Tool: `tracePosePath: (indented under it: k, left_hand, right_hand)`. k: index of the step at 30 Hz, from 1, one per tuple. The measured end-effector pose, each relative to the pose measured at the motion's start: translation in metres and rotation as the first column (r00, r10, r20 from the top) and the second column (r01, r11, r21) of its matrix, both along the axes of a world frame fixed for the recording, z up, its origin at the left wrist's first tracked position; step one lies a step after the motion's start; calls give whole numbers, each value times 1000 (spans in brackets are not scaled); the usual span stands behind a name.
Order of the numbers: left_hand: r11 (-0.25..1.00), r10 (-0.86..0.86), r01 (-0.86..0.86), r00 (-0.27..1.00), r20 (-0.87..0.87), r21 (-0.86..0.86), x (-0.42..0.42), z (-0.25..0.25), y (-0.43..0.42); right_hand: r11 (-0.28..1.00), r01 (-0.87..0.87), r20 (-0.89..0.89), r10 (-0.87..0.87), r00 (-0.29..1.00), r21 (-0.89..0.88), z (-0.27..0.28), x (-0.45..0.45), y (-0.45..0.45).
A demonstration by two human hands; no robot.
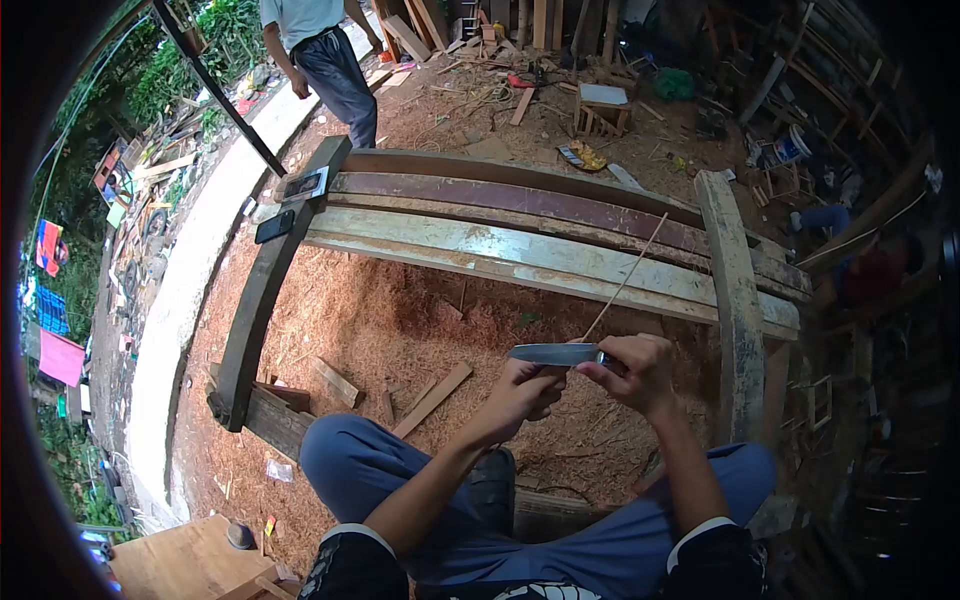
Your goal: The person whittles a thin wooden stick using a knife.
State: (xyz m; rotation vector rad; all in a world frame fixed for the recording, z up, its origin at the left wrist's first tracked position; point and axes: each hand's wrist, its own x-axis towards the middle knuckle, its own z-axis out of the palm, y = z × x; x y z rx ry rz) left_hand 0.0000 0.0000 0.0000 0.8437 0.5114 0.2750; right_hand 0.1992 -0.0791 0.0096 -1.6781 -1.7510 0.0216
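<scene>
My right hand (640,372) is closed round the handle of a knife (553,354), whose broad blade points to the left. Just under the blade is my left hand (522,392), its fingers curled and the thumb near the blade. A long thin stick (628,276) rises from the blade up and to the right, over the planks. Its lower end meets the knife between my hands; whether my left fingers grip it there is hidden by the blade. Both forearms reach over my bent knees.
Long planks (520,252) lie across two timber beams (262,300) in front of me. Two phones (275,227) rest on the left beam. A person (335,65) stands at the upper left; another sits in shadow at right. Wood offcuts (433,399) and shavings cover the ground.
</scene>
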Motion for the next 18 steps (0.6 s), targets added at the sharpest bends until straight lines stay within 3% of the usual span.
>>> tracePosePath:
  k: [5,8,12,14,16,18]
  left_hand:
    - [1000,-26,25,990,-135,-10,-1,-4,7]
    - [999,21,-22,1000,-22,-41,-3,28,10]
    - [1000,8,-9,999,-42,-19,-6,26,7]
    - [1000,7,-8,1000,-20,-17,-5,21,6]
    - [1000,-18,20,992,-123,15,-5,19,8]
    - [999,-37,41,990,-137,24,-7,20,8]
  right_hand:
    - [1000,-11,58,9,998,29,1,4,7]
    - [991,128,50,-126,991,-35,1,19,4]
    - [946,324,97,-322,942,-16,-7,50,-3]
    - [975,217,54,-214,975,-54,-5,28,-2]
    - [997,73,18,-73,997,-6,-5,0,3]
    - [999,32,129,-35,991,26,-4,0,5]
